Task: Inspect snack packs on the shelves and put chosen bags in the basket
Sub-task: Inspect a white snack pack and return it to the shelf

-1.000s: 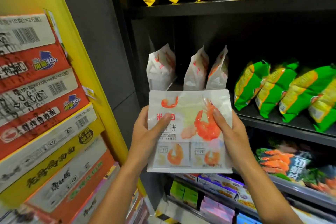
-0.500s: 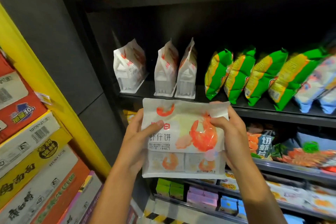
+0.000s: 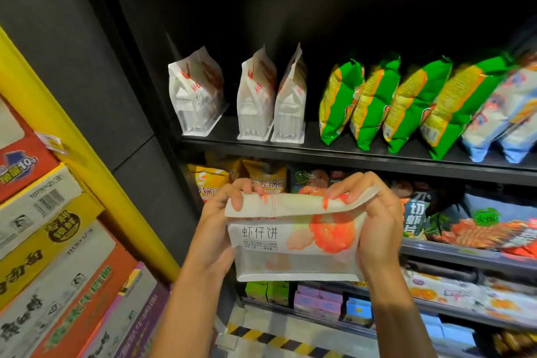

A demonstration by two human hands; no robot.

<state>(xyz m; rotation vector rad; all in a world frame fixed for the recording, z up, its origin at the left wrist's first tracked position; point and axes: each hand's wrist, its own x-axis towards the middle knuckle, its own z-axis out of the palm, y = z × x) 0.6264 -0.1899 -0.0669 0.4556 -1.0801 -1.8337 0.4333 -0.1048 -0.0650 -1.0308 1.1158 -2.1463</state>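
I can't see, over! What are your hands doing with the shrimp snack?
Left hand and right hand both grip the white shrimp cracker bag, top flap folded toward the camera. No basket in view. Nothing blocking.

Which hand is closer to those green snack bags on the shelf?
Right. The right hand is below the green bags; the left hand is farther left.

On the middle shelf [image 3: 348,151], an open gap lies between the left white bag [image 3: 197,93] and the next white bags [image 3: 270,96]; green bags [image 3: 377,102] crowd the right.
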